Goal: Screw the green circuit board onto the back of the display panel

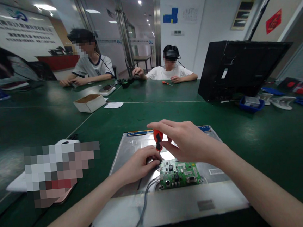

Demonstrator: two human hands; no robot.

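Observation:
A screwdriver [158, 137] with a red and black handle stands nearly upright, tip down, at the upper left corner of a green circuit board [180, 174]. My right hand [187, 140] grips its handle, thumb at the side and fingers over the top. Close to the shaft's lower end, my left hand [142, 163] has its fingers pinched together at the board's corner; what they hold there is hidden. The board lies on the metal back of a flat display panel [217, 201]. Grey cables [145, 202] run from the board's left side toward me.
A phone-like pink item [65, 195], partly blurred out, lies left on the green table [146, 115]. Farther back are a white box [90, 103] and a black monitor housing [240, 68]. A blue tray [251, 104] sits at right. Several people sit across the table.

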